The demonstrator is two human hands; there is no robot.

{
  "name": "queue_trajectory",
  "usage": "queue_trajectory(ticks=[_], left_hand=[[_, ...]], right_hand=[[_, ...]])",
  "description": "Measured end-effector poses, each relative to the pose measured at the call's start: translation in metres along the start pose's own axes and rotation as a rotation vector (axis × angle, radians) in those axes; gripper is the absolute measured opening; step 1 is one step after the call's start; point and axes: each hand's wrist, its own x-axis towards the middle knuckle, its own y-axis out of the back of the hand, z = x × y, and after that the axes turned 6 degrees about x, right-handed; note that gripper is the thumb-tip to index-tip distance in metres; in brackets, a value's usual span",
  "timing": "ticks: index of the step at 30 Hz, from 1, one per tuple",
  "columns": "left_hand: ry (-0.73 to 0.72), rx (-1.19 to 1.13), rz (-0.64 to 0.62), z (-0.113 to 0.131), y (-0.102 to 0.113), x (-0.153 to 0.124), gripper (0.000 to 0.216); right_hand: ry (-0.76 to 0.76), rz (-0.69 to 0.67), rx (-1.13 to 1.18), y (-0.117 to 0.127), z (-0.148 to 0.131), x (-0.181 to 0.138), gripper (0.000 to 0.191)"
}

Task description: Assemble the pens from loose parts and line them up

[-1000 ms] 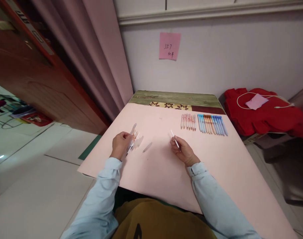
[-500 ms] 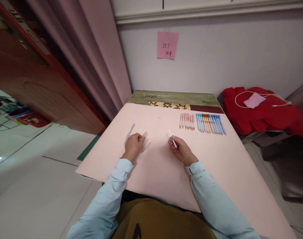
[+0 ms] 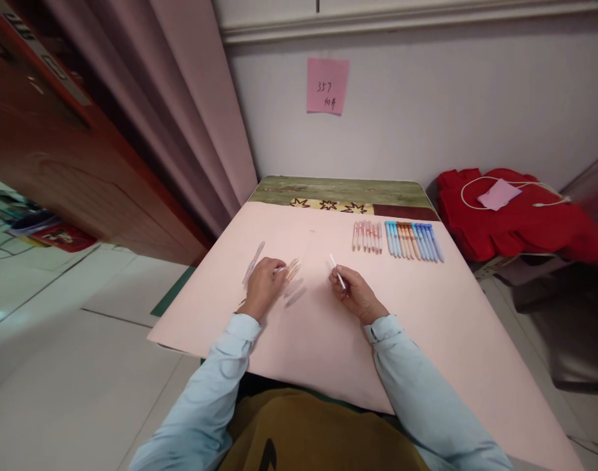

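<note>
My left hand (image 3: 264, 285) is closed around slim clear pen barrels (image 3: 294, 267) that poke out past its fingertips to the right. They are slightly blurred, and their shadows fall on the pink sheet (image 3: 299, 353). Just beyond that hand, another clear pen barrel (image 3: 254, 261) lies slanted on the sheet. In a pinch, my right hand (image 3: 358, 296) holds a thin white pen refill (image 3: 334, 263), its white end pointing up and away; its dark lower end sits by the fingers. A gap separates the two hands.
At the back right lie a row of clear pens with pinkish parts (image 3: 367, 237) and a row of blue and brown pens (image 3: 402, 241). A patterned strip (image 3: 328, 190) shows along the table's far edge. Red cloth (image 3: 505, 226) with a white cable is beside the table.
My left hand has shifted slightly, and the clear barrels now stick out farther right and fan apart. My right hand keeps its pinch on the refill. The whole view has moved a little.
</note>
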Motion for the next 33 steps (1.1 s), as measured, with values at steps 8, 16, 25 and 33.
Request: queue_trajectory(ticks=[8,16,25,33], left_hand=[[-0.019,0.077,-0.020,0.004,-0.003,0.000,0.017],[0.192,0.142,-0.016,-0.013,0.014,-0.017,0.016],[0.130,0.100,0.026,-0.015,0.021,-0.031,0.018],[0.013,0.053,-0.096,0.003,0.022,-0.039,0.020]], right_hand=[[0.001,0.010,0.032,0.002,0.000,0.000,0.034],[0.021,-0.055,0.067,0.003,0.003,0.001,0.030],[0.037,0.015,0.152,0.013,0.008,0.010,0.028],[0.043,0.002,0.179,0.013,0.009,0.008,0.023]])
